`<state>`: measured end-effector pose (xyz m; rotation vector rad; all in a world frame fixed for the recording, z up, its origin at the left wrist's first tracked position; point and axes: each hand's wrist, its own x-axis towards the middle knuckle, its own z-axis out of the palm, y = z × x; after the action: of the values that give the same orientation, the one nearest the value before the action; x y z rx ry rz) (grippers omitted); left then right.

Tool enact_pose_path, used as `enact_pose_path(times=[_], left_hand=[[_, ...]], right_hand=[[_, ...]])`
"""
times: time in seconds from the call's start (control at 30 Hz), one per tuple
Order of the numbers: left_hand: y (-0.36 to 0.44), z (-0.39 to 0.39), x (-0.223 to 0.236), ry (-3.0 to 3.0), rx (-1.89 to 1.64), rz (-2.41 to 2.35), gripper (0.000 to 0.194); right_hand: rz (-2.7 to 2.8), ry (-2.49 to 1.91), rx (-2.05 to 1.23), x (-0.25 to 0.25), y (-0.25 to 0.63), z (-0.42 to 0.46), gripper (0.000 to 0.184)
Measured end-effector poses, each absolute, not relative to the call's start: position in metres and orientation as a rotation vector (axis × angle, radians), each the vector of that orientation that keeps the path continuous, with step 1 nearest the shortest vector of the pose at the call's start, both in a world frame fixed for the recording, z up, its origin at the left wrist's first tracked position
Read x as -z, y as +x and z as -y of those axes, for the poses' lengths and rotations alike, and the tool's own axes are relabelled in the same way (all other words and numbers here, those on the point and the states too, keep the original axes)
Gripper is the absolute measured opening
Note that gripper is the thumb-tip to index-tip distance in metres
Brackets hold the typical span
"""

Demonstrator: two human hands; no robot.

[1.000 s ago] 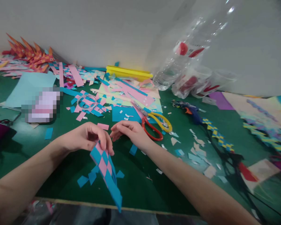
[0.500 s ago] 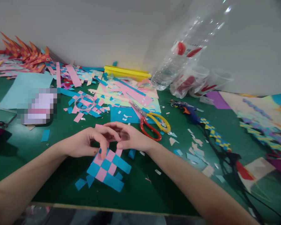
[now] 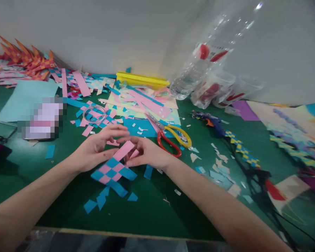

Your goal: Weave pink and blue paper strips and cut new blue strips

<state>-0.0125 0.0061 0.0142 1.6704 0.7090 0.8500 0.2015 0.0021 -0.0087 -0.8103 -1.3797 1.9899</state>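
Observation:
A woven piece of pink and blue paper strips (image 3: 112,171) lies low over the green table (image 3: 152,210) near its front edge. My left hand (image 3: 97,147) has its fingers spread and touches the piece's upper left side with the thumb. My right hand (image 3: 147,152) pinches the pink strip ends at the top of the weave. Small blue paper offcuts (image 3: 98,201) lie just below the weave.
Red-and-yellow scissors (image 3: 170,137) lie just right of my hands. Behind them are loose pink and blue strips (image 3: 144,101), a clear tape ring (image 3: 94,113), a yellow box (image 3: 141,79), crumpled plastic bottles (image 3: 212,77) and a glue gun (image 3: 212,122). Cables and woven chains run at right.
The weave went from hanging edge-on in my left hand to lying flat over the table. My right hand came in and took its pink ends; my left fingers spread apart.

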Motion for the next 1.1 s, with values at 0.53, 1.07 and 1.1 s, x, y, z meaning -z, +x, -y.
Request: enact_pose_path(times=[0.53,1.07,1.1], left_hand=[[-0.008,-0.013,-0.007,0.992,-0.959,-1.088,0.043],[-0.010,-0.013,-0.011,1.288,-0.880,-1.218,0.033],[-0.010,-0.013,-0.011,1.295,-0.834,-1.195,0.034]], right_hand=[[0.949,-0.900,-1.484,0.020,0.197,-0.013,0.035],[1.308,-1.027,-1.585,0.012,0.195,-0.002,0.020],[1.312,-1.032,-1.563,0.011,0.195,-0.001,0.020]])
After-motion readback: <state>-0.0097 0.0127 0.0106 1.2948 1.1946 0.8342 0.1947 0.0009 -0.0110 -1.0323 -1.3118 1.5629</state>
